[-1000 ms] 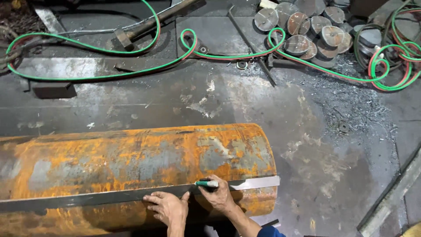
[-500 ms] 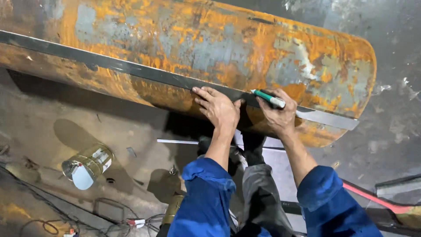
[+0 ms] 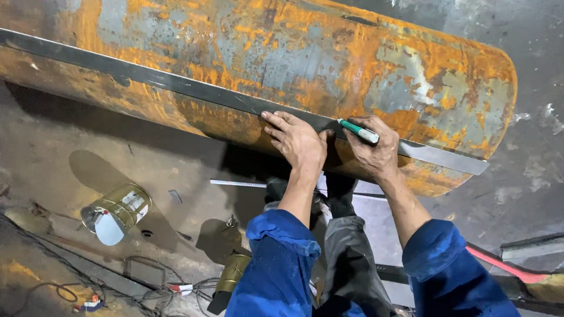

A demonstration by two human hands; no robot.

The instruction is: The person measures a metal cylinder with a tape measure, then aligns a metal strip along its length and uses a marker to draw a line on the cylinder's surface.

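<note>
Rusty orange, the big steel pipe (image 3: 305, 64) lies across the scene with a long flat metal strip (image 3: 176, 85) laid along its near side. The left hand (image 3: 298, 141) presses flat on the strip, fingers spread apart. Just right of it, the right hand (image 3: 371, 154) has its fingers clamped on a green marker (image 3: 358, 131), tip at the strip's edge. A tin can (image 3: 116, 212) lies on the floor, near left.

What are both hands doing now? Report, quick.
Left hand: open, flat, pressing the steel strip against the pipe.
Right hand: closed on a green marker.
</note>
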